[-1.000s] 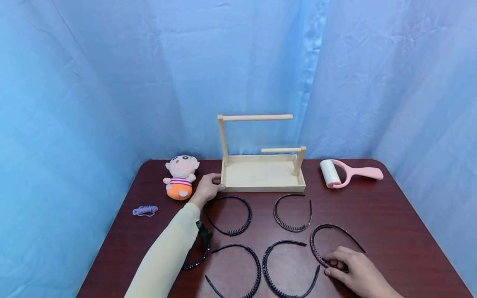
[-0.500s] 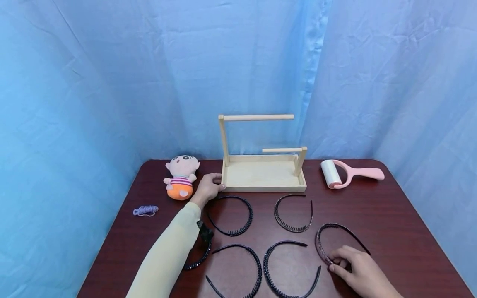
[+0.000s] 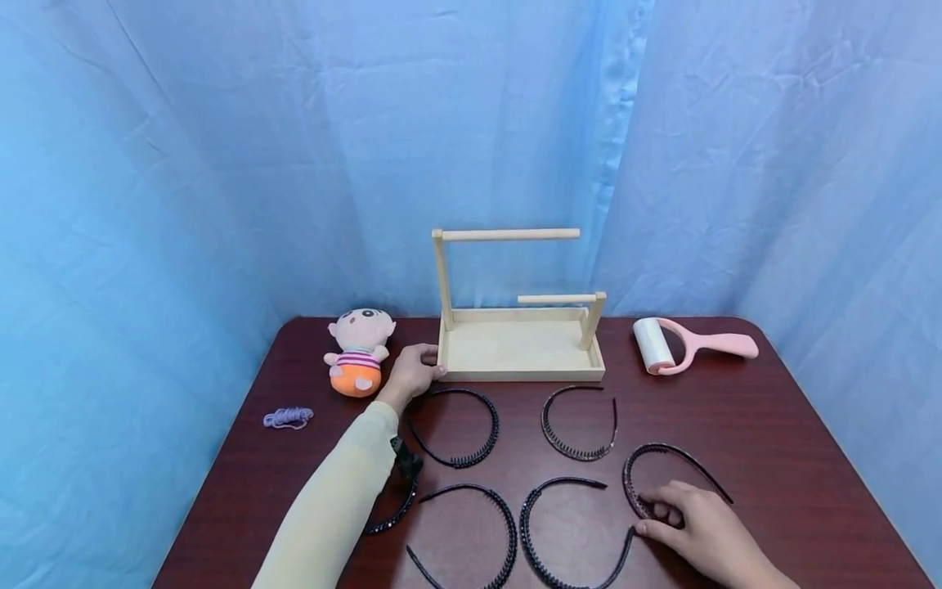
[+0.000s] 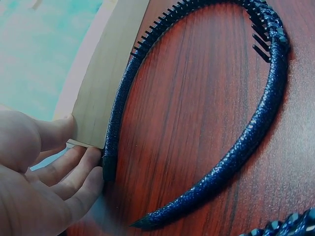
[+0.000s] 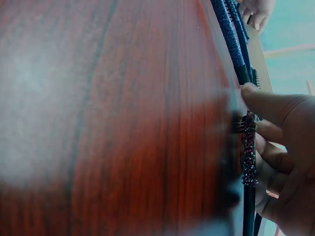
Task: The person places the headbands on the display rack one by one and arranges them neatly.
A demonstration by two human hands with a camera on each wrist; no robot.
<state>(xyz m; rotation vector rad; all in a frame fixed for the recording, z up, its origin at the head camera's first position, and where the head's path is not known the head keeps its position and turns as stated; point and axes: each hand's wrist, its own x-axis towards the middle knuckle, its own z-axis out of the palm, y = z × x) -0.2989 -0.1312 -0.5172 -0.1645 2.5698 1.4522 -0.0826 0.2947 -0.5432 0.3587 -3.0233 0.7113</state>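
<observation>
My left hand grips the left front corner of a pale wooden stand, a shallow tray with two posts and crossbars. In the left wrist view the thumb presses the tray's panel, and a dark blue headband lies right beside the fingers. My right hand is at a dark headband with reddish glitter. In the right wrist view its thumb stretches past the glittery band, near another headband's tip, while the other fingers lie loosely bent behind the band.
Several more dark toothed headbands lie on the reddish-brown table, including one at front centre and one below the tray. A plush doll and lilac cord are at left, a pink-handled lint roller at right.
The glittery headband has moved slightly right from its earlier spot. My right thumb has since come away from it and moved left. The left hand keeps its place on the stand.
</observation>
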